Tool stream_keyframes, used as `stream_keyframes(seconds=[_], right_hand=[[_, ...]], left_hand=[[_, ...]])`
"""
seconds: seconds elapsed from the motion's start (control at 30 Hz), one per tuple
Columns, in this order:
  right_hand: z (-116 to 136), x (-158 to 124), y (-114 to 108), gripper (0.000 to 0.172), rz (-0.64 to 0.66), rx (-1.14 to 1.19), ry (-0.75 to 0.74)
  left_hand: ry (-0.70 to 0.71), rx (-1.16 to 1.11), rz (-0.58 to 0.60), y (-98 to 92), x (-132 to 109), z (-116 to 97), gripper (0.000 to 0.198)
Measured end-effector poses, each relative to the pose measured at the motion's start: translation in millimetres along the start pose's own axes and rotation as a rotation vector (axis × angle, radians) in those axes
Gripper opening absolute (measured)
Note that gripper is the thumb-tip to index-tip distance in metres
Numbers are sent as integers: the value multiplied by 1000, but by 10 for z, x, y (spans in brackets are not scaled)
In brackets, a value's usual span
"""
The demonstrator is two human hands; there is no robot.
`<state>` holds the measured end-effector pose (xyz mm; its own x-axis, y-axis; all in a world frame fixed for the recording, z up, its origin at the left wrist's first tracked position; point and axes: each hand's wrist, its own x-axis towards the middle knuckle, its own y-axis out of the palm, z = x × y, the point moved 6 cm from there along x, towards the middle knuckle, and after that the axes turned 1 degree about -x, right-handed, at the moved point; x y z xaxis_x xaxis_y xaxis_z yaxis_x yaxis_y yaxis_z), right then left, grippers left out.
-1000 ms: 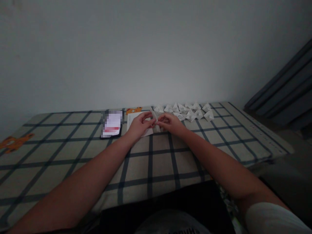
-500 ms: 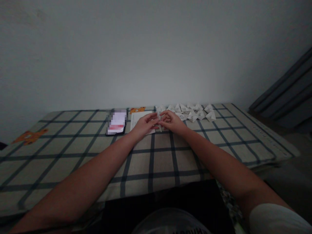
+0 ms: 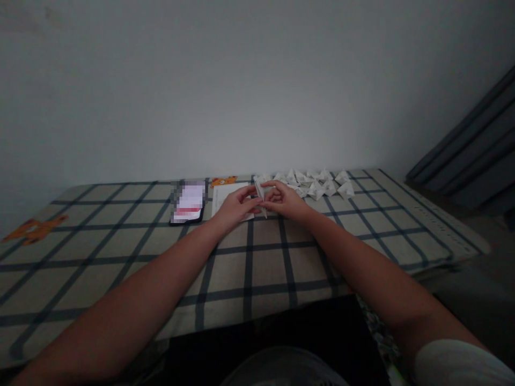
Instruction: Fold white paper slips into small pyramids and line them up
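- The left arm [image 3: 161, 289] and right arm [image 3: 362, 279] stretch forward, forearms bare, converging toward the middle.
- The left hand [image 3: 237, 206] sits palm down, thumb and fingers pinched at its inner edge.
- The right hand [image 3: 286, 199] meets it fingertip to fingertip, fingers curled, pinching too.

2 grips are showing: left grip [image 3: 237, 206] & right grip [image 3: 286, 201], both pinching 1 paper piece [image 3: 259, 193]. Approx. a dozen folded paper triangles [image 3: 317, 188] are lying in 2 rough rows; exact no. is blurring together. 1 phone [image 3: 188, 202] & 1 white sheet [image 3: 223, 194] are lying alongside. 2 orange bear prints [image 3: 222, 181] are showing on 1 checked cloth [image 3: 265, 268].
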<state>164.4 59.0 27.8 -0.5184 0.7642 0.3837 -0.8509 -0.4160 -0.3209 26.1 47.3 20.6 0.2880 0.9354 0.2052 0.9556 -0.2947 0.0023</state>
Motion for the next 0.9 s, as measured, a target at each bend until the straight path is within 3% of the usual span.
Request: stream_keyframes(seconds=[0.43, 0.67, 0.8, 0.9], right_hand=[[122, -31, 1, 47, 5, -241, -87], [142, -22, -72, 39, -41, -227, -62], [71, -5, -128, 32, -95, -239, -27], [60, -1, -145, 36, -114, -262, -28]], left_hand=[[-22, 87, -11, 52, -9, -32, 45], [19, 167, -91, -71, 10, 2, 45], [16, -13, -57, -51, -11, -37, 53], [-3, -216, -114, -69, 1, -29, 47]])
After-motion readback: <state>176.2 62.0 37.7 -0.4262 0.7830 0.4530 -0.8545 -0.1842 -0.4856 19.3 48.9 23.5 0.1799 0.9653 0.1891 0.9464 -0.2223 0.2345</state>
